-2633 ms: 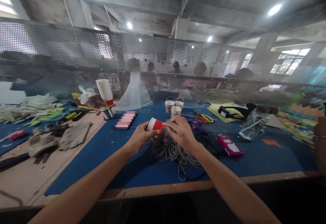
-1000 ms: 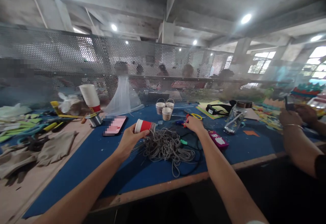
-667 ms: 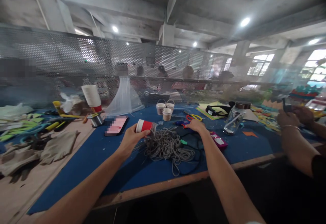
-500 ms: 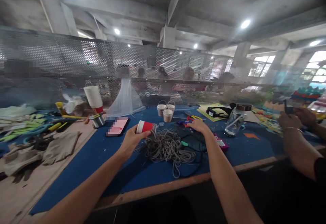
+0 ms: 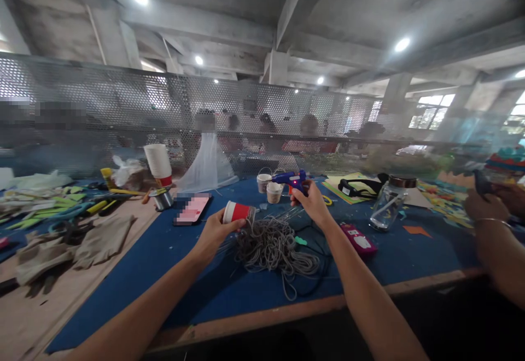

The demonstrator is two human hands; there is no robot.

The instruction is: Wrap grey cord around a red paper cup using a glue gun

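Smooth plastic glue gun (image 5: 296, 180), matt paper cup (image 5: 237, 213)

We are in a craft workshop: a glue gun (image 5: 293, 179) is held over our blue mat (image 5: 229, 292), work gloves (image 5: 104, 240) lie left of the mat, people (image 5: 308, 126) show through a perforated screen (image 5: 246, 95) behind it, and bare concrete beams (image 5: 301, 8) cross high above it.

Left hand (image 5: 215, 231) holds a cup (image 5: 235, 213) (perhaps touching the cord (image 5: 273, 247)); at its two o'clock, right hand (image 5: 313, 202) grips a glue gun (image 5: 289, 177).
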